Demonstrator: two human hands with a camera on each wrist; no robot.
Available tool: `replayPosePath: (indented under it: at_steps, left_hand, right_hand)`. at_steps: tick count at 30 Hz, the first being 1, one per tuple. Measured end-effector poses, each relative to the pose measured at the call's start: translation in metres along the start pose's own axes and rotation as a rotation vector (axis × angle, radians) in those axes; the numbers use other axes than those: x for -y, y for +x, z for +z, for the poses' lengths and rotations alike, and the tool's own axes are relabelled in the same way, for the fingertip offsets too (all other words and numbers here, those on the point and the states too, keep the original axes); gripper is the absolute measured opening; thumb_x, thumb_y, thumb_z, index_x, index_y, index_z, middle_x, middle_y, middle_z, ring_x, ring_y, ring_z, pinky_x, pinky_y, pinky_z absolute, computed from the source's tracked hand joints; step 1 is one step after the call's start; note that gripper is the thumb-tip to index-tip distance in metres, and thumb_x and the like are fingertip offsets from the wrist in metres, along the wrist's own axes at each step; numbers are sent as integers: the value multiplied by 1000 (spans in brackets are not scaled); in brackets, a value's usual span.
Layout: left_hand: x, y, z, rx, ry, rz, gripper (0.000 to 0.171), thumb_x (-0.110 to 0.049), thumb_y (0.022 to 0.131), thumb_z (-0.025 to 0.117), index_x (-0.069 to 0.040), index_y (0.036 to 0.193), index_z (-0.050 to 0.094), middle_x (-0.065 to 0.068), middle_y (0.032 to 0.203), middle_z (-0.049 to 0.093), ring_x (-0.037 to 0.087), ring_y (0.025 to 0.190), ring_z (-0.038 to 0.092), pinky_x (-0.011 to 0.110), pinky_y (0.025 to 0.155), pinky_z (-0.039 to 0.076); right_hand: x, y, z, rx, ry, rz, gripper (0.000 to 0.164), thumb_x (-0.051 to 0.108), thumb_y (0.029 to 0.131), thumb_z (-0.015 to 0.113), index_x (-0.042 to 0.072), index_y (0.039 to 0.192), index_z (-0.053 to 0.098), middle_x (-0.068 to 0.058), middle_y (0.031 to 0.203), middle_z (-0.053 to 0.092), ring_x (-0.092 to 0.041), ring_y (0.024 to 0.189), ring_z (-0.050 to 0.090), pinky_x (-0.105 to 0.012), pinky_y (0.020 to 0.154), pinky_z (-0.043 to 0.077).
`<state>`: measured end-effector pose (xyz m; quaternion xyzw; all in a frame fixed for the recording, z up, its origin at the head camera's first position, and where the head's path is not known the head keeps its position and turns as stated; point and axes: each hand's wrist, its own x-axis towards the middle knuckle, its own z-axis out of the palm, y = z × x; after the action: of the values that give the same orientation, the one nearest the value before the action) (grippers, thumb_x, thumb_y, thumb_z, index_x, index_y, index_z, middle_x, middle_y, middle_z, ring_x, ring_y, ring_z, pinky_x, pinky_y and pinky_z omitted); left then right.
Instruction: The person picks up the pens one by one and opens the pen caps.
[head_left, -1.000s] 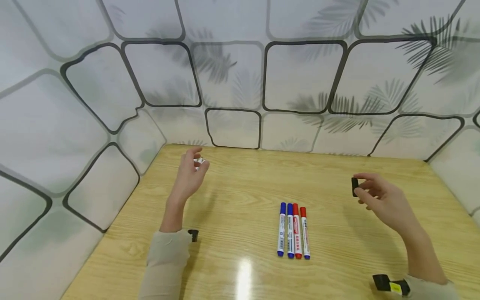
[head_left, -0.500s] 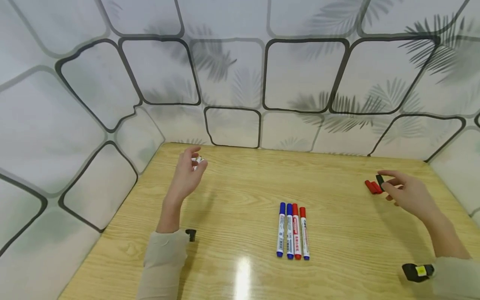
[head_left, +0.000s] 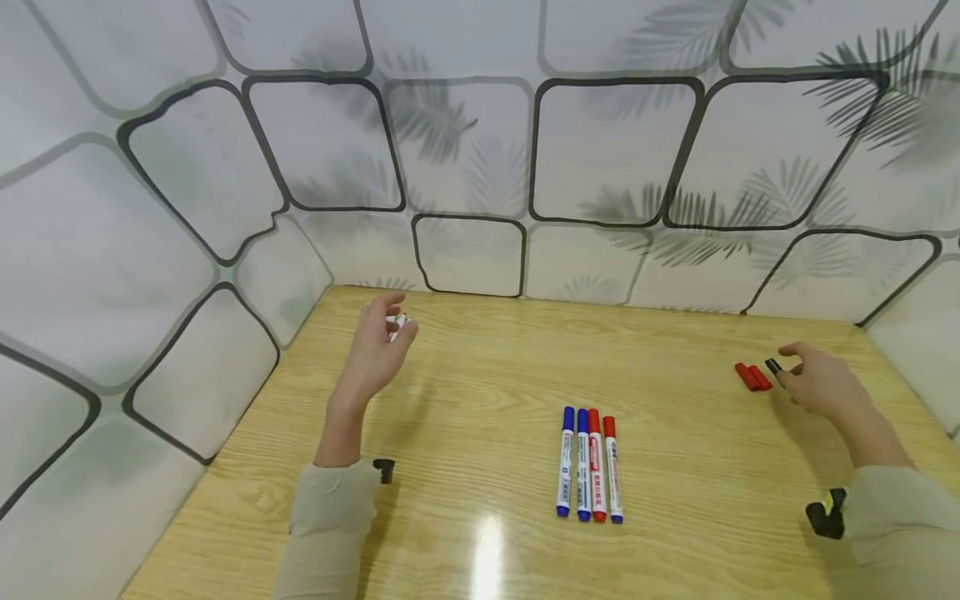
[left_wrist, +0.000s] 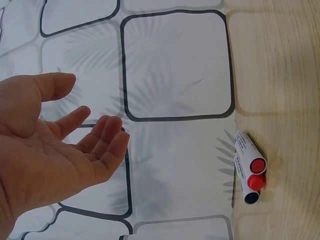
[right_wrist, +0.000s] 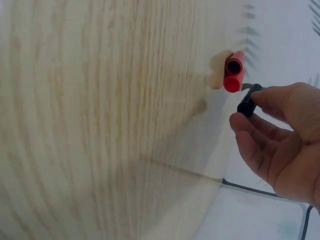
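Observation:
My right hand (head_left: 828, 387) pinches a black marker cap (right_wrist: 248, 101) between thumb and fingers, at the back right of the table. Two red marker caps (head_left: 753, 377) lie side by side just left of it. In the right wrist view one red cap shows its hollow end. At the back left, my left hand (head_left: 373, 350) hovers with loosely bent fingers and holds nothing. Beyond it, several white marker barrels (left_wrist: 248, 155) lie together by the wall; two show red ends and one a dark end. In the head view the left hand partly hides them.
Several capped markers (head_left: 582, 467), with blue and red caps, lie in a row at the middle of the wooden table (head_left: 480, 400). A patterned wall covering (head_left: 465, 183) borders the table at the back and sides.
My right hand has moved right with the black cap and come down beside the red caps, which it hid at first. The left hand has stayed in place.

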<state>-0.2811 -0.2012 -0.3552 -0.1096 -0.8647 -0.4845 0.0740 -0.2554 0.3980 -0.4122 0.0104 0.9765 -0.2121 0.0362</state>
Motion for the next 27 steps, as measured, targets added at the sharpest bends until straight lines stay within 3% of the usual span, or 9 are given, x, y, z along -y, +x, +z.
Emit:
replayPosePath:
  at_steps: [3,8,27]
  left_hand:
    - [0,-1,0,2,0,-3,51,-16,103,50,-1,148,35,26,141,37,38,120,45,54,99,42]
    - [0,-2,0,7,4,0,51,-18,103,50,-2,149,35,24,141,37,38,121,45,54,99,42]
    - [4,0,3,63,10,-15,51,-21,105,48,-4,150,32,25,141,35,38,119,44,54,96,43]
  right_hand:
    - [-4,5,0,-2,-18,24,51,15,94,53,-20,128,38,-40,106,59,-34,75,66,-41,59,50]
    - [-5,9,3,-5,-12,23,47,16,94,54,-20,122,43,-38,102,62,-31,73,66,-35,57,48]
    - [-6,2,12,9,126,43,52,14,98,48,-23,132,34,-45,113,55,-25,71,70,-34,58,55]
